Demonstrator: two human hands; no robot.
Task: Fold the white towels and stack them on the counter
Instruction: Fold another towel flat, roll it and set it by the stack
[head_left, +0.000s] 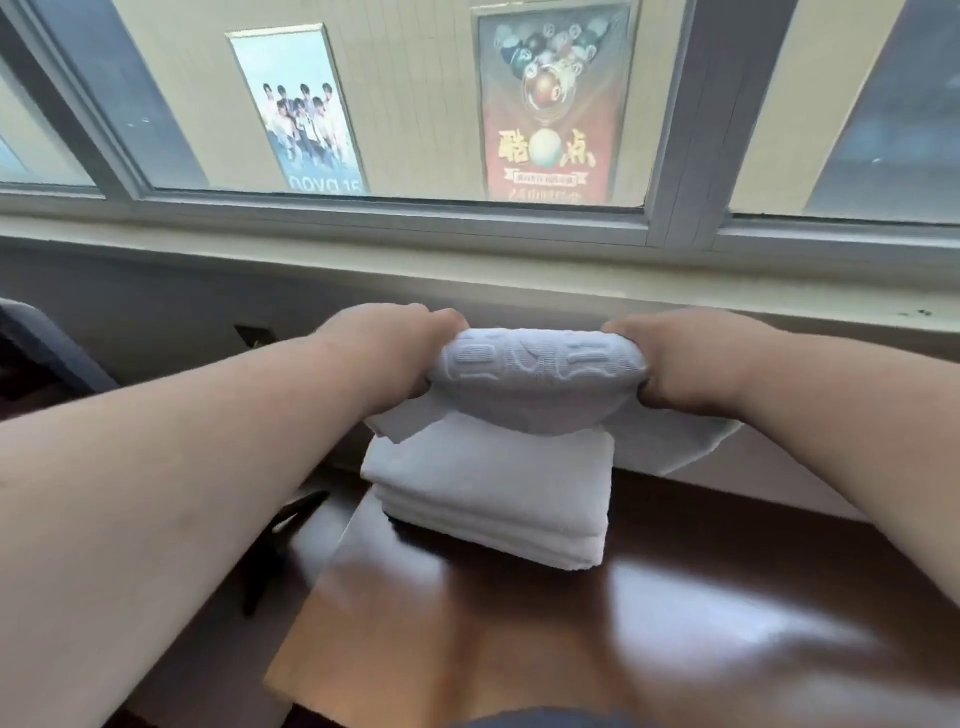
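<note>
Both hands hold a folded towel over the stack.

The left hand (387, 345) and right hand (675, 358) grasp the towel (540, 384) by its ends (fingers curled round), just above the stack (493, 493) on the worktop (675, 623), 12 o'clock from the person.

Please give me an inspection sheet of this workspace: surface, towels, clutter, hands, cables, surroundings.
Surface: glossy brown wooden counter, with glare.
Job's things: stack of folded white towels on the counter; another white towel held above it, folded, its ends hanging down.
Clutter: nothing seen.
Hands: left hand and right hand each grip one end of the held towel.
Cables: nothing seen.
Surroundings: window frame behind; two posters beyond the glass; dark chair at left.
</note>
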